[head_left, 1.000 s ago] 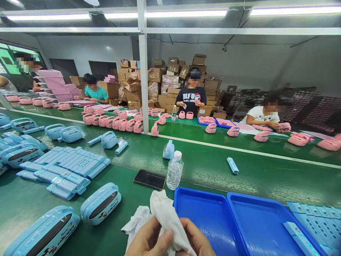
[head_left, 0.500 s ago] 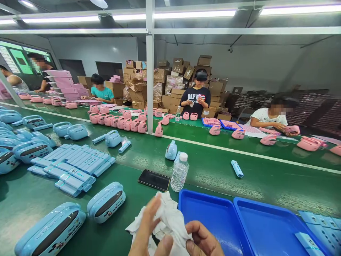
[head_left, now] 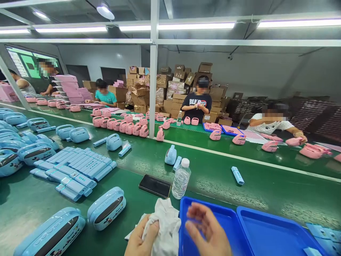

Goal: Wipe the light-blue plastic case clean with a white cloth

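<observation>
A crumpled white cloth (head_left: 163, 222) is gripped in the left hand (head_left: 140, 239) at the bottom edge of the view, bunched against the green tabletop (head_left: 218, 177) just beside a blue tray (head_left: 229, 217). The right hand (head_left: 209, 231) is held free above that tray, its fingers (head_left: 195, 209) spread and nothing grasped. A black phone (head_left: 155, 185) and a clear water bottle (head_left: 181, 179) are seen just beyond the cloth. To the left, two light-blue speakers (head_left: 106, 208) (cartoon-printed fronts) are laid near rows of light-blue bars (head_left: 77, 167).
</observation>
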`<state>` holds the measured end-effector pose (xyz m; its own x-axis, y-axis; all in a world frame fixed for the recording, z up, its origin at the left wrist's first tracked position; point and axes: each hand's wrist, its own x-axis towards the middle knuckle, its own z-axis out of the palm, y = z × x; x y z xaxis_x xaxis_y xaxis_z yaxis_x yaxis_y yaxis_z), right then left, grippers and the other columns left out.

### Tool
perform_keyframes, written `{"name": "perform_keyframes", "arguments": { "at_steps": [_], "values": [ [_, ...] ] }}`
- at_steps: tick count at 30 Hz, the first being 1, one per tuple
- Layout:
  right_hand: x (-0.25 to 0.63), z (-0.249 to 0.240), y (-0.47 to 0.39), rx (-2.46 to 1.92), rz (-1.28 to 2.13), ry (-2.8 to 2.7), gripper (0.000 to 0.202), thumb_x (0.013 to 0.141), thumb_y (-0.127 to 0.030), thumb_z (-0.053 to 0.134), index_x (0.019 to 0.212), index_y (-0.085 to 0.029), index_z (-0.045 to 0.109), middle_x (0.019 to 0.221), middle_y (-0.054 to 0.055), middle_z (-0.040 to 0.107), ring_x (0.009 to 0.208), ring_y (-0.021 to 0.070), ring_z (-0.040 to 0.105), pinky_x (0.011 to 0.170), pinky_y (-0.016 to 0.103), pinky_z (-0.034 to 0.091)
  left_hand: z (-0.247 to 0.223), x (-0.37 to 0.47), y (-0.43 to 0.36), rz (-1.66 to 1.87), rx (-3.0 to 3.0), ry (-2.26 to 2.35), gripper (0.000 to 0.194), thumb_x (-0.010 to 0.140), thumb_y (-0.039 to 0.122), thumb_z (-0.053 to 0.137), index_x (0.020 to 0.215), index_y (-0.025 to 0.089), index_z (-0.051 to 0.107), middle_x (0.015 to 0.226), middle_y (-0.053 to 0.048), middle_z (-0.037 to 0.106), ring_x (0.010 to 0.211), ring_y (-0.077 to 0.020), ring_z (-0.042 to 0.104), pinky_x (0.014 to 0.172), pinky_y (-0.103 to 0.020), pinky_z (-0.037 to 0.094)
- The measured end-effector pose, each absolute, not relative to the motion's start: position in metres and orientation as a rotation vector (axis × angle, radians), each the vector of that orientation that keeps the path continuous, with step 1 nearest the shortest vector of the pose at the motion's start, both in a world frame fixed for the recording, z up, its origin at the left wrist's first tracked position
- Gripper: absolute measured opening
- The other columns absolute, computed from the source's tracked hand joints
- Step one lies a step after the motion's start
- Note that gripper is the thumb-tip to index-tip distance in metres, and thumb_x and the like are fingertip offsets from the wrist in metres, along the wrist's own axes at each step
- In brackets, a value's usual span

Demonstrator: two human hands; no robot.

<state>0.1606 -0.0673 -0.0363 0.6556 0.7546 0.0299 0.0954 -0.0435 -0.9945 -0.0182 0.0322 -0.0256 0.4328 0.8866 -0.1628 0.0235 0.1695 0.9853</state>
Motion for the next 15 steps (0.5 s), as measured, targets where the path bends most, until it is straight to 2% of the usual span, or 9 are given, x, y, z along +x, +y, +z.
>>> {"name": "perform_keyframes", "arguments": {
  "at_steps": [1, 3, 5, 8, 10, 13, 15],
  "values": [
    [0.175, -0.031, -0.054, -1.631, 0.515, -0.793, 0.078, 0.079, -0.071, 0.073, 0.135, -0.021, 0.053, 0.138, 0.015, 0.065, 0.127, 0.0273, 0.062, 0.108, 0.046, 0.053, -0.025, -0.016, 0.037, 0.771, 1.233, 0.970, 0.044, 0.081, 0.066, 0.071, 0.086, 0.022, 0.071, 0.077, 0.000, 0.068, 0.080, -0.0225, 0.058, 0.074, -0.025, 0.046],
    [0.200, -0.023, -0.025, -1.724, 0.421, -0.856, 0.095, 0.077, -0.063, 0.076, 0.152, -0.021, 0.036, 0.159, 0.017, 0.047, 0.145, 0.0295, 0.046, 0.121, 0.053, 0.040, -0.024, -0.012, 0.046, 0.787, 1.162, 0.956, 0.050, 0.080, 0.068, 0.072, 0.096, 0.021, 0.070, 0.084, -0.002, 0.072, 0.085, -0.0244, 0.062, 0.076, -0.027, 0.048],
    [0.218, -0.023, 0.003, -1.733, 0.407, -0.906, 0.108, 0.071, -0.057, 0.081, 0.158, -0.020, 0.028, 0.164, 0.018, 0.039, 0.152, 0.0323, 0.038, 0.126, 0.056, 0.031, -0.026, -0.008, 0.051, 0.820, 1.085, 0.900, 0.060, 0.075, 0.067, 0.076, 0.109, 0.019, 0.066, 0.097, -0.006, 0.077, 0.093, -0.0275, 0.067, 0.081, -0.030, 0.051],
    [0.227, -0.032, 0.034, -1.701, 0.391, -0.991, 0.096, 0.075, -0.057, 0.077, 0.152, -0.019, 0.034, 0.147, 0.017, 0.058, 0.136, 0.0329, 0.056, 0.120, 0.055, 0.039, -0.027, -0.010, 0.053, 0.826, 1.102, 0.870, 0.076, 0.068, 0.045, 0.076, 0.133, 0.015, 0.055, 0.114, -0.011, 0.077, 0.101, -0.0275, 0.070, 0.092, -0.033, 0.049],
    [0.224, -0.034, 0.041, -1.686, 0.349, -1.021, 0.083, 0.081, -0.058, 0.071, 0.147, -0.020, 0.039, 0.134, 0.015, 0.066, 0.120, 0.0316, 0.065, 0.113, 0.054, 0.046, -0.026, -0.015, 0.053, 0.798, 1.192, 0.822, 0.088, 0.062, 0.032, 0.068, 0.145, 0.013, 0.045, 0.115, -0.009, 0.077, 0.090, -0.0241, 0.069, 0.091, -0.034, 0.048],
    [0.217, -0.023, 0.034, -1.684, 0.254, -1.104, 0.075, 0.086, -0.058, 0.069, 0.147, -0.026, 0.042, 0.140, 0.011, 0.063, 0.125, 0.0319, 0.062, 0.112, 0.056, 0.045, -0.021, -0.021, 0.055, 0.755, 1.272, 0.759, 0.097, 0.057, 0.024, 0.059, 0.150, 0.014, 0.036, 0.096, -0.002, 0.076, 0.073, -0.0197, 0.061, 0.078, -0.032, 0.047],
    [0.216, -0.010, 0.022, -1.662, 0.187, -1.211, 0.067, 0.090, -0.054, 0.068, 0.149, -0.035, 0.043, 0.149, 0.005, 0.058, 0.135, 0.0303, 0.054, 0.117, 0.056, 0.040, -0.018, -0.022, 0.058, 0.768, 1.270, 0.739, 0.097, 0.057, 0.023, 0.058, 0.150, 0.014, 0.033, 0.095, -0.003, 0.076, 0.073, -0.0198, 0.060, 0.076, -0.032, 0.046]
  ]
}}
